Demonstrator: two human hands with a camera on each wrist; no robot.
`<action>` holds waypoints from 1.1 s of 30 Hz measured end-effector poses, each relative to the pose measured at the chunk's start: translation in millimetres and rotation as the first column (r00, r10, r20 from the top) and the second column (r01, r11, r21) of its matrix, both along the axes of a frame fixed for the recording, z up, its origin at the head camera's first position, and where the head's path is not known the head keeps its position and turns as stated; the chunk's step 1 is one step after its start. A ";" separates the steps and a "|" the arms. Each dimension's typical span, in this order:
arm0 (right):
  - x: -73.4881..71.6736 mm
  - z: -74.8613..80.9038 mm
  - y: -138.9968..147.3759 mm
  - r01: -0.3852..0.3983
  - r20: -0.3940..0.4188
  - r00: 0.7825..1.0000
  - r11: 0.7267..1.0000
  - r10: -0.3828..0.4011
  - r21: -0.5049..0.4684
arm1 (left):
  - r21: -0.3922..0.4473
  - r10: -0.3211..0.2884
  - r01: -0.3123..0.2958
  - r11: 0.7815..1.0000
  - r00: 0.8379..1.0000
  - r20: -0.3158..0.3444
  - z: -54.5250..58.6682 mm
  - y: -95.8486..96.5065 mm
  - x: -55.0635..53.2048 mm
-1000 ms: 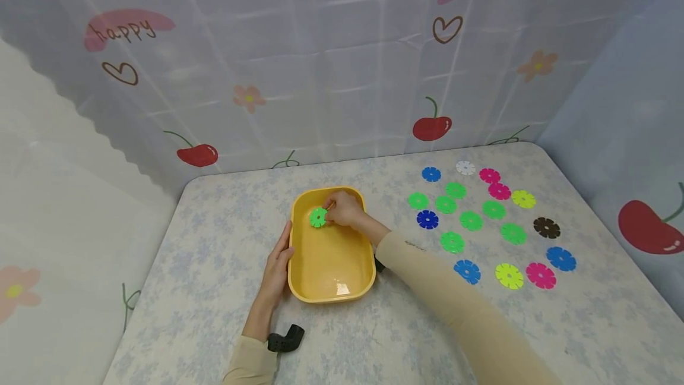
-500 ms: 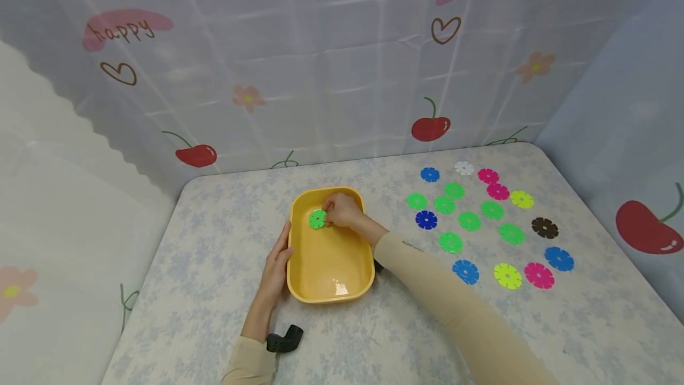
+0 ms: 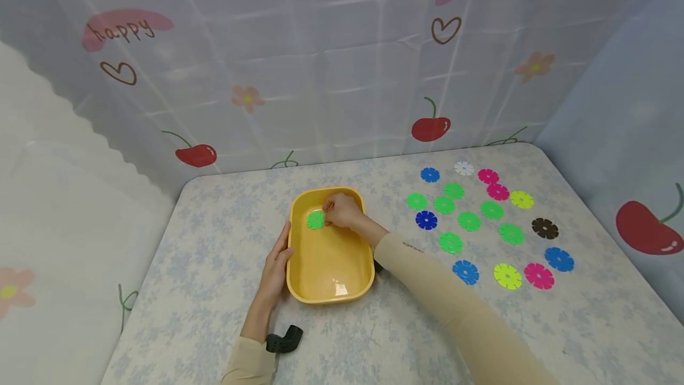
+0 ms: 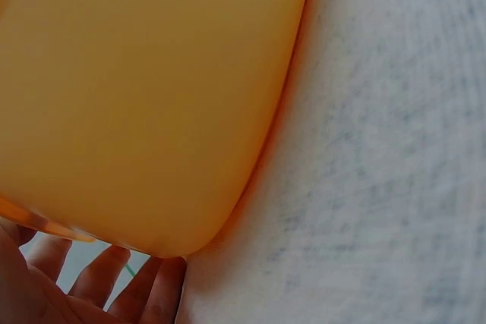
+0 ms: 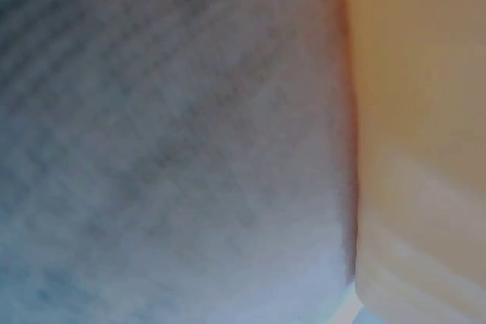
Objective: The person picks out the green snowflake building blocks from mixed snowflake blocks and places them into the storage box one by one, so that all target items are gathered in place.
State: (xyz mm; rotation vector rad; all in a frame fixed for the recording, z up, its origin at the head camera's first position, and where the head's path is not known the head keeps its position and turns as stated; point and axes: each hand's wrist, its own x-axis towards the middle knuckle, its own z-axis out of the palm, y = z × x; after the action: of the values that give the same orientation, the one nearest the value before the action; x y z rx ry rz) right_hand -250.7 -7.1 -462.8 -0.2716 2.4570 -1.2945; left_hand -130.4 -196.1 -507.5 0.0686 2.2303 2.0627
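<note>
In the head view a yellow plastic tray [image 3: 331,272] stands on the table with a green snowflake disc [image 3: 315,220] inside near its far left corner. My right hand [image 3: 342,211] reaches over the tray's right side, and its curled fingertips pinch the disc's right edge. The disc lies nearly flat, close over the tray floor. My left hand [image 3: 275,272] rests along the tray's left wall, fingers fairly straight, thumb at the rim. The left wrist view shows those fingers [image 4: 99,275] against the tray's outer wall [image 4: 152,111]. The right wrist view shows only tray wall [image 5: 425,111] and cloth.
Several loose snowflake discs lie to the right of the tray, among them a dark blue disc [image 3: 426,220], a black disc [image 3: 545,228], a white disc [image 3: 464,168] and a pink disc [image 3: 539,276]. A printed curtain [image 3: 331,76] closes off the table's back edge.
The green disc has tipped flatter and shifted slightly down and left in the tray. Both hands have kept nearly the same place.
</note>
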 end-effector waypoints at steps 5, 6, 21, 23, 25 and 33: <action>3.0 5.9 7.4 -0.048 -0.040 0.998 0.999 0.048 -0.012 | -0.001 -0.010 0.010 1.000 1.000 0.003 0.1 0.5 0.8; 4.4 9.2 10.0 -0.067 -0.044 0.997 0.997 0.066 -0.027 | -0.004 -0.009 0.009 1.000 1.000 0.004 0.2 0.5 1.0; 54.1 48.3 110.5 -0.061 -0.104 0.993 0.998 0.059 -0.012 | -0.001 0.001 -0.001 1.000 1.000 0.003 0.1 0.6 1.6; 61.4 46.0 129.9 -0.035 -0.119 0.992 0.999 0.039 0.032 | -0.002 0.001 -0.001 1.000 1.000 0.001 0.3 -0.1 1.5; 67.1 43.3 149.9 -0.013 -0.132 0.991 0.997 0.022 0.071 | -0.006 0.002 -0.002 1.000 1.000 -0.001 0.5 -0.7 1.3; 81.9 32.9 221.9 0.059 -0.133 0.990 0.985 -0.038 0.161 | -0.014 0.001 -0.001 1.000 1.000 0.000 1.3 -0.4 1.7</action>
State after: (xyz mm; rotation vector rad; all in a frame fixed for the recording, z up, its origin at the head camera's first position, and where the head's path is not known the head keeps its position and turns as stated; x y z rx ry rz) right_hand -168.8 214.8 -429.9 -0.2621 2.6773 -1.1161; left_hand -128.7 -196.5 -506.1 0.0666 2.2452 2.0477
